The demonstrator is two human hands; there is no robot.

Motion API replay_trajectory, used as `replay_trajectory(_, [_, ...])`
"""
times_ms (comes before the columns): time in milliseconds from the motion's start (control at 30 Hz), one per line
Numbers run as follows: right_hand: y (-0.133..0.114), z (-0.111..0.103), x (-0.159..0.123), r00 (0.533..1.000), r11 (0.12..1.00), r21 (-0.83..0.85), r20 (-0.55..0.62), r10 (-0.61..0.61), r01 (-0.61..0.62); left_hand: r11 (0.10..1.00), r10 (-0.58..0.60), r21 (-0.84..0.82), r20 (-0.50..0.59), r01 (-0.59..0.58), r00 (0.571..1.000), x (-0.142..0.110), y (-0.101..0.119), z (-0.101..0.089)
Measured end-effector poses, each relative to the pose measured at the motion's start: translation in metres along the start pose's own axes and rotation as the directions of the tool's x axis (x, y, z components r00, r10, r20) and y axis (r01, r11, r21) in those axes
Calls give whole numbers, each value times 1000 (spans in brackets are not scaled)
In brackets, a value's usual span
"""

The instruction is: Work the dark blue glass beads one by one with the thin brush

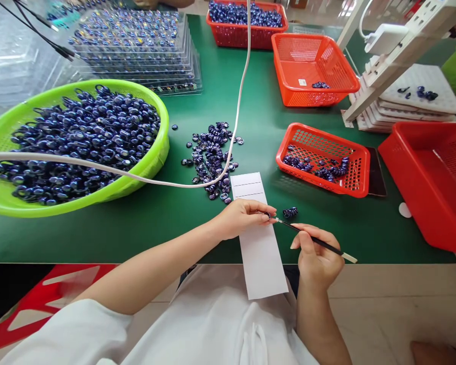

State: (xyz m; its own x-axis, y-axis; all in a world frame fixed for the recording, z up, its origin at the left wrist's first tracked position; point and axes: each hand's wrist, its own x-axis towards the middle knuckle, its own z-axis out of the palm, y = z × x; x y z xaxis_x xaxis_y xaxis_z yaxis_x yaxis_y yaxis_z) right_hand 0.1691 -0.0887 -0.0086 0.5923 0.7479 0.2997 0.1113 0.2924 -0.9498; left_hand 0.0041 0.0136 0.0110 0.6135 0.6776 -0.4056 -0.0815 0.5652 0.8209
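Observation:
My left hand (247,217) pinches a small shiny dark-blue piece (266,215) between thumb and fingers, above a strip of white paper (264,263). The paper has a few ruled lines at its far end and hangs over the table's near edge. In my right hand (319,253) is a thin black stick (323,244) with a pale rear end, held like a pen. Its white tip is right at the blue piece. Just beyond lies a small cluster of dark-blue pieces (290,212). A loose heap of similar pieces (213,152) spreads on the green table.
A lime-green basket (163,137) heaped with dark-blue looped pieces stands left. Stacked clear trays (137,50) are behind it. Red baskets (361,172) and a red bin (414,187) stand right. A white cable (240,96) loops low across the table.

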Motion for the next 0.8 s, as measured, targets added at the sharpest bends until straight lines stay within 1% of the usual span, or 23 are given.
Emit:
replay_trajectory(167, [0,0,0,1000,1000,10,-3,-3,3,999,47,25,-27,-46,999,0,-5,3])
replay_trajectory(400, [0,2,1,1000,1000,13,-13,-15,15,987,37,154,-30,-32,999,-1,-7,2])
replay_trajectory(500, [0,2,2,999,1000,14,-22,-23,23,977,66,206,-19,-61,998,-3,-7,3])
replay_trajectory(600, [0,2,2,999,1000,7,-26,-24,24,964,86,255,-31,-75,996,-4,-7,4])
replay_trajectory(700, [0,1,2,1000,1000,15,-19,-21,21,961,96,264,-31,-84,995,-4,-10,5])
replay_trajectory(800, [0,-1,2,1000,1000,27,4,-11,11,941,156,310,-32,-139,987,-4,-12,6])
